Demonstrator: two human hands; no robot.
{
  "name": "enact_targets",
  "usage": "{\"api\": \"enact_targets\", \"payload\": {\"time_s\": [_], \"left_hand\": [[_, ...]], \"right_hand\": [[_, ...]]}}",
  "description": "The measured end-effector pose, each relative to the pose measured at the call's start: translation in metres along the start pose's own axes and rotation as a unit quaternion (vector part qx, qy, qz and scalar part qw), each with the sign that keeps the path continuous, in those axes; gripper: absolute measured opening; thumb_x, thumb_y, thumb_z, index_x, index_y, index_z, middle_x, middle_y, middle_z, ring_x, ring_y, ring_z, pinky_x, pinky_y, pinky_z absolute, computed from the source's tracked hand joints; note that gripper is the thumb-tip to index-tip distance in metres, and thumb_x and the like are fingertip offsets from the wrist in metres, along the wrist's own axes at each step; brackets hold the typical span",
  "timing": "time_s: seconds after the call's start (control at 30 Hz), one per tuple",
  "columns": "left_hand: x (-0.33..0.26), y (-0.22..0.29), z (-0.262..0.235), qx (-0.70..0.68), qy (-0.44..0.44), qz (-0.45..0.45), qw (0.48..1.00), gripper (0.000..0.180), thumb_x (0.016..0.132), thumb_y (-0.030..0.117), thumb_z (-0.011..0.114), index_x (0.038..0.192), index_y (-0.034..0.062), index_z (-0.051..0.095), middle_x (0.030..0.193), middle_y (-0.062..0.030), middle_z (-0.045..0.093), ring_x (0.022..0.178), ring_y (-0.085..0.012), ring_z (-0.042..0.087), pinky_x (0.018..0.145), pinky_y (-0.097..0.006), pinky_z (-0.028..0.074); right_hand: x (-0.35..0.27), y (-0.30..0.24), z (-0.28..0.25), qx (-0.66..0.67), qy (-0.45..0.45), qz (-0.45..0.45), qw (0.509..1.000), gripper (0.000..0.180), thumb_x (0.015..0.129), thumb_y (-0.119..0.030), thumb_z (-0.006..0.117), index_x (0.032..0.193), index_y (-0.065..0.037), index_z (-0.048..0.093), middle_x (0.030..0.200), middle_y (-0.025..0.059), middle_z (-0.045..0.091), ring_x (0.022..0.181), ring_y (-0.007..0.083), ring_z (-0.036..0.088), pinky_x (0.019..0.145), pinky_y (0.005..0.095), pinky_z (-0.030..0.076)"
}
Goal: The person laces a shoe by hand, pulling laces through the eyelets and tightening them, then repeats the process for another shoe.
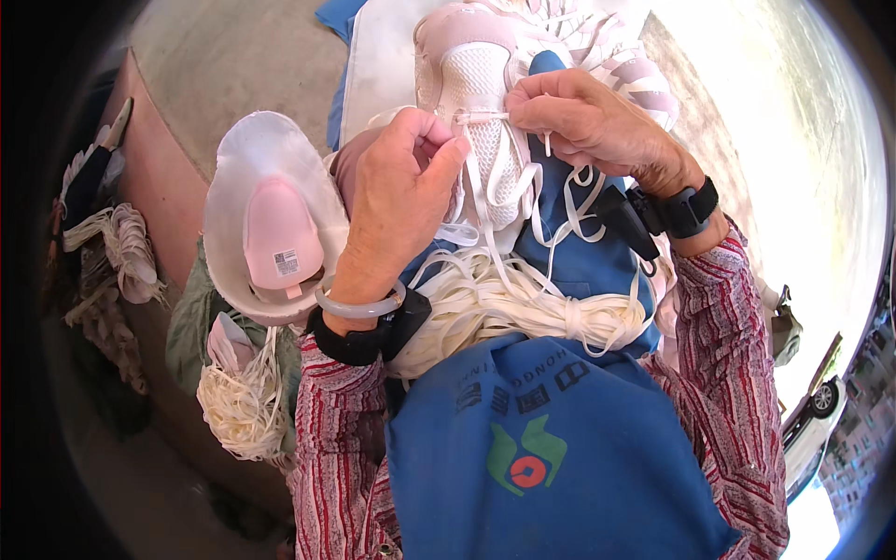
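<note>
Hands meet over a pale pink sneaker point(478, 73): the right hand point(588, 117) pinches a thin white lace point(484, 119) between thumb and fingers, while the left hand point(397, 187) curls beside it, its grip impossible to make out. The sneaker, textured mesh up, sits right of a white board's point(378, 61) left edge. Flat cream laces point(504, 308) bunch against a blue cloth apron point(607, 448).
</note>
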State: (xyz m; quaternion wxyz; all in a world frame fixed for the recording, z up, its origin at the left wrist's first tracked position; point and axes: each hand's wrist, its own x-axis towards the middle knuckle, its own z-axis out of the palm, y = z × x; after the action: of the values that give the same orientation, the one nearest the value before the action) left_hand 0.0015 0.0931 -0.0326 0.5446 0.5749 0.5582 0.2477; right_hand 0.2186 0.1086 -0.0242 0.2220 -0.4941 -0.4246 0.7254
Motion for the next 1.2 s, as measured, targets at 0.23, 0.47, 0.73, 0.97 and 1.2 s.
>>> {"api": "enact_targets", "payload": {"time_s": [0.23, 0.47, 0.73, 0.97, 1.2], "left_hand": [[0.004, -0.004, -0.002, -0.008, 0.027, 0.036, 0.999, 0.017, 0.087, 0.013, 0.069, 0.089, 0.0003, 0.059, 0.068, 0.0000, 0.060, 0.060, -0.0067, 0.055, 0.055, -0.023, 0.046], [0.003, 0.000, -0.002, -0.005, -0.007, 0.024, 1.000, 0.012, 0.091, 0.009, 0.065, 0.096, 0.0023, 0.056, 0.079, 0.0019, 0.059, 0.066, -0.0026, 0.052, 0.057, -0.017, 0.042], [0.011, 0.004, 0.002, 0.100, 0.048, 0.145, 0.983, 0.015, 0.080, 0.001, 0.065, 0.093, 0.0037, 0.058, 0.080, -0.0065, 0.060, 0.058, -0.0148, 0.057, 0.054, -0.027, 0.047], [0.006, 0.010, -0.005, 0.193, 0.031, 0.195, 0.961, 0.019, 0.077, -0.003, 0.063, 0.094, 0.0041, 0.058, 0.081, -0.0088, 0.057, 0.059, -0.0177, 0.059, 0.055, -0.031, 0.047], [0.000, 0.008, -0.005, 0.126, 0.029, 0.180, 0.975, 0.023, 0.076, -0.006, 0.064, 0.095, 0.0044, 0.058, 0.082, -0.0091, 0.056, 0.057, -0.0162, 0.058, 0.053, -0.028, 0.047]], "right_hand": [[0.010, 0.021, 0.003, -0.300, 0.165, -0.099, 0.935, 0.027, 0.092, -0.022, 0.055, 0.087, 0.003, 0.062, 0.070, -0.0021, 0.058, 0.065, 0.0077, 0.050, 0.058, 0.0268, 0.042], [-0.009, 0.027, 0.022, -0.139, 0.199, -0.197, 0.950, 0.015, 0.087, -0.015, 0.068, 0.093, -0.002, 0.065, 0.081, -0.0020, 0.063, 0.067, 0.0027, 0.052, 0.058, 0.0206, 0.044], [-0.007, 0.020, 0.036, -0.230, 0.255, -0.266, 0.901, 0.015, 0.078, -0.013, 0.068, 0.087, -0.002, 0.063, 0.081, 0.0112, 0.064, 0.070, 0.0230, 0.062, 0.063, 0.0315, 0.049], [-0.004, 0.015, 0.029, -0.370, 0.191, -0.372, 0.830, 0.013, 0.078, -0.006, 0.064, 0.090, -0.005, 0.060, 0.082, 0.0123, 0.057, 0.073, 0.0336, 0.060, 0.062, 0.0398, 0.048], [-0.004, 0.014, 0.025, -0.394, 0.164, -0.384, 0.818, 0.019, 0.078, 0.002, 0.064, 0.095, -0.005, 0.056, 0.086, 0.0093, 0.054, 0.072, 0.0277, 0.059, 0.060, 0.0348, 0.048]]}}
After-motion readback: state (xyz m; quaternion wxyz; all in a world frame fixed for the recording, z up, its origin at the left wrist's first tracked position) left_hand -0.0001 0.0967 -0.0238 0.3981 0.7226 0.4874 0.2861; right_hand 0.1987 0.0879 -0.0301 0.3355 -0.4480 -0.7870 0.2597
